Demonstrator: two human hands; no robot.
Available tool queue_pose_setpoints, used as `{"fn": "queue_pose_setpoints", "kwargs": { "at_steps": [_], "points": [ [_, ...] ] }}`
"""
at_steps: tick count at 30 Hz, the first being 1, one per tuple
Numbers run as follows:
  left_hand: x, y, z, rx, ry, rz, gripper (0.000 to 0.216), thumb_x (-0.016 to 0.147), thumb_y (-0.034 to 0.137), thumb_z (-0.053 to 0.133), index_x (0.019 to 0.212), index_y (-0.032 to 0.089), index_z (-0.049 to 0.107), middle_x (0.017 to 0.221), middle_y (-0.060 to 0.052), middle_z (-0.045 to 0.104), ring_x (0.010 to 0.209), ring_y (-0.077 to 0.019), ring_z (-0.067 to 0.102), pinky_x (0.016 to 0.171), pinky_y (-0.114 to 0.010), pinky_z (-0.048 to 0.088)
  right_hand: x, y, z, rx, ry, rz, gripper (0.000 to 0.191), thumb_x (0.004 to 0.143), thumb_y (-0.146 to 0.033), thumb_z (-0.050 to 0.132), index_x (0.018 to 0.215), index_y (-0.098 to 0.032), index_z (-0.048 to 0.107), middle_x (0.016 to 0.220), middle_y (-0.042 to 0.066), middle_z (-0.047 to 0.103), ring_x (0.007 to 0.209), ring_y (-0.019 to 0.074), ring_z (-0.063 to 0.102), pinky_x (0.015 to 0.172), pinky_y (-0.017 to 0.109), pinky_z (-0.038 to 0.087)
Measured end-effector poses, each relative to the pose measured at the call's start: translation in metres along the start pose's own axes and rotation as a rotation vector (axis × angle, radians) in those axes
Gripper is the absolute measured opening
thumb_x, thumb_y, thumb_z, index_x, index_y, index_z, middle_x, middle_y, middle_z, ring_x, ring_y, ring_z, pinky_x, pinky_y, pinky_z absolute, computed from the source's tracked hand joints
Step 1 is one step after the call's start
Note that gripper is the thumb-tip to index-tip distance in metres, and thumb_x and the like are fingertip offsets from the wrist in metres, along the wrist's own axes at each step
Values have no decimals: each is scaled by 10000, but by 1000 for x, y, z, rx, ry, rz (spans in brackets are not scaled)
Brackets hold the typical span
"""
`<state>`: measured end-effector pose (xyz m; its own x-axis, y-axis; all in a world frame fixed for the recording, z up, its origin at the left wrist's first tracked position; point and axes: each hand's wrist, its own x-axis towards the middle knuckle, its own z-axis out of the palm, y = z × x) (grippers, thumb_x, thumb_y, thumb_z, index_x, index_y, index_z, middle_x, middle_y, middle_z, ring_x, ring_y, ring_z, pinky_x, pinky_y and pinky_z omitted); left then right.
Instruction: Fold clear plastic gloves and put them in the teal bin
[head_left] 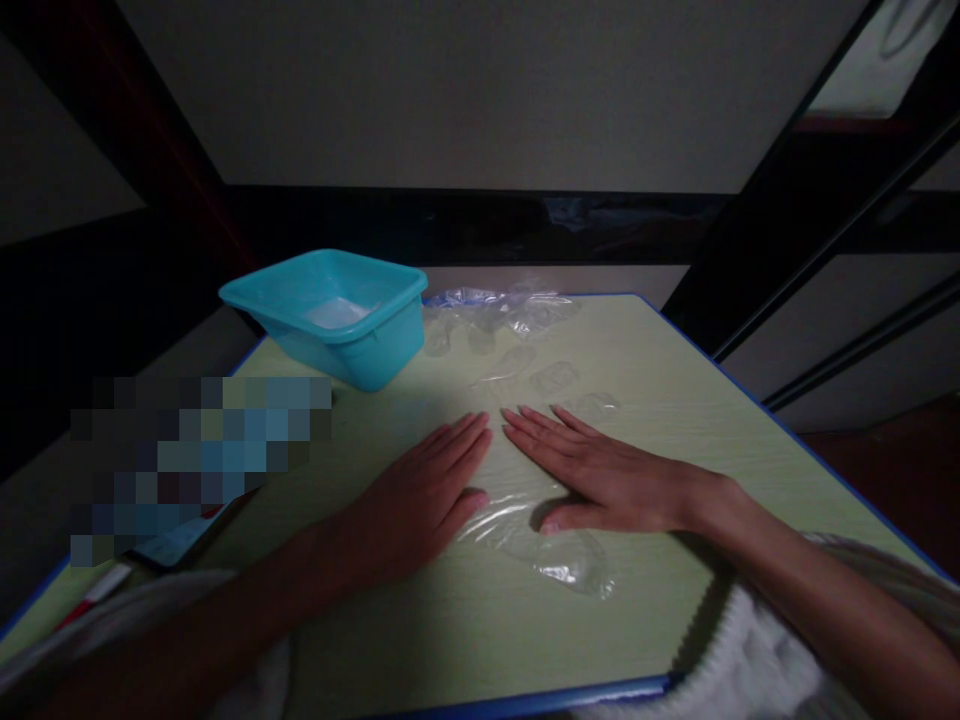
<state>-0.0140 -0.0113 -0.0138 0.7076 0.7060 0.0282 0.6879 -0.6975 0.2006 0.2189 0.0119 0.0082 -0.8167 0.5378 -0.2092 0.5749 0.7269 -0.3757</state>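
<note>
A clear disposable plastic glove [574, 560] lies spread on the table, its see-through fingers pointing toward the far side. My left hand [439, 485] rests flat on its left part, fingers stretched out and side by side. On the other side my right hand [592, 470] lies flat over it, thumb apart from the fingers. Both hands hold nothing, and their fingertips nearly meet in the middle. They cover much of the glove's palm. Beyond it, more crumpled clear plastic [517, 310], with glove-like finger shapes, lies near the far edge.
A turquoise plastic basin [390, 345] with something whitish inside stands at the back left of the pale wood-grain table [360, 640], which has a blue edge. At the left lies a flat dark-edged device [180, 540], partly blurred out. Near it is a red and white pen-like object [96, 595].
</note>
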Motion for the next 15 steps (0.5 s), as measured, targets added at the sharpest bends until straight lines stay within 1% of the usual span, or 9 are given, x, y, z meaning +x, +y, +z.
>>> {"fn": "queue_pose_setpoints", "kwargs": {
  "at_steps": [3,7,12,15],
  "points": [
    [-1,-3,-2,18,-38,-17,543,925,322,366,1405,92,263,1499,-137,213,1385,-238,170,1107,-436,209,0,1,1,-6,-3,10,902,819,-667,376,1453,-117,47,1511,145,7,1385,251,-43,1110,510,-28],
    [-6,-5,-3,65,-68,-47,571,917,352,394,1425,147,232,1517,-103,156,1393,-266,114,1101,-480,187,0,3,1,-21,-22,13,911,818,-663,390,1451,-102,51,1507,143,-21,1386,253,-60,1103,511,-56],
    [-8,-5,-2,65,-70,-58,605,903,382,421,1429,156,225,1519,-107,142,1392,-283,110,1098,-500,174,-1,4,2,-27,-27,19,917,814,-658,405,1451,-97,57,1508,136,-29,1386,250,-63,1103,503,-64],
    [-8,-7,-2,22,-35,-45,601,905,366,423,1427,146,224,1517,-122,147,1391,-286,116,1098,-510,165,-2,4,2,-23,-5,12,903,816,-642,425,1452,-100,82,1510,146,-20,1388,264,-49,1101,523,-41]
  ]
}}
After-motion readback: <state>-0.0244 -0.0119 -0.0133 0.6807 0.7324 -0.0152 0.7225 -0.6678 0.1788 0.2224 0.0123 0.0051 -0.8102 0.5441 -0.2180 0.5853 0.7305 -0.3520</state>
